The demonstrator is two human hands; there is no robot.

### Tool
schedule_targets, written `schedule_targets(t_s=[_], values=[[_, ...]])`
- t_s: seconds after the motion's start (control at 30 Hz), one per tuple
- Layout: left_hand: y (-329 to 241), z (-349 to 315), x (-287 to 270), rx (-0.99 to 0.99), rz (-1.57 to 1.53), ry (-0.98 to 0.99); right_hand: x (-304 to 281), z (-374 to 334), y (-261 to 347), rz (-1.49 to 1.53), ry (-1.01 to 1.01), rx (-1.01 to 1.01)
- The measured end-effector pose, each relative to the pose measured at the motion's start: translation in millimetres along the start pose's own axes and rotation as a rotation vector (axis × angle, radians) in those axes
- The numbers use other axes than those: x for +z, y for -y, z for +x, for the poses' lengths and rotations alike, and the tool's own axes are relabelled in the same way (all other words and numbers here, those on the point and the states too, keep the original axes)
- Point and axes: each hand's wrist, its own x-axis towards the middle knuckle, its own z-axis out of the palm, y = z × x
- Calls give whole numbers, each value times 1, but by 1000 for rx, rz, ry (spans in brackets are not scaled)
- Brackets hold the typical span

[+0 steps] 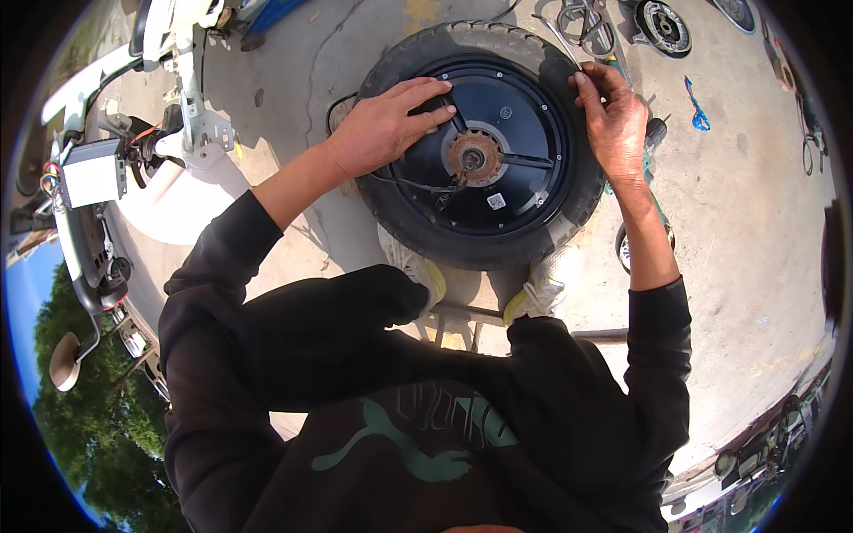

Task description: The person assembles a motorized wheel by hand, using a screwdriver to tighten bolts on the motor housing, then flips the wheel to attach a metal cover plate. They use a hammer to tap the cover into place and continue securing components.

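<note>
A black hub-motor wheel (533,115) with its tyre (480,253) lies flat on the ground in front of me. Its round cover has small screws near the edge and a rusty centre (474,158) around the axle. My left hand (391,124) rests on the upper left of the cover, fingers stretched out and touching it. At the upper right of the tyre, my right hand (613,115) pinches a thin metal rod (560,40) between thumb and fingers. The rod's lower end is hidden by the fingers. A dark cable (413,184) runs from the axle toward the left.
A white scooter frame (191,98) with a boxy controller (94,173) stands at the left. Beyond the wheel lie a coiled cable (588,27), a round brake part (665,28) and a small blue item (698,111). My shoes (542,284) are against the tyre's near side.
</note>
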Motion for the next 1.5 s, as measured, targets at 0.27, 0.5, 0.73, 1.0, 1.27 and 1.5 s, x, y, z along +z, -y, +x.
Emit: schedule_targets(t_s=[0.27,0.5,0.73,1.0,1.27,1.5], values=[[-4,1,3,83,25,39,8,-14,-8,-256,-110,-238],[21,-1,-6,6,-11,131,11,-13,-9,-428,-100,-517],[35,29,-58,-84,151,-92,17,-18,-12,-393,-110,-464],[-51,-6,-165,-100,-196,190,-47,-42,30,30,162,181],[-111,-85,-53,-633,-1288,254,23,-160,121,-182,532,-264],[-129,-93,-8,-975,-1571,-275,61,-182,124,-384,510,-295]])
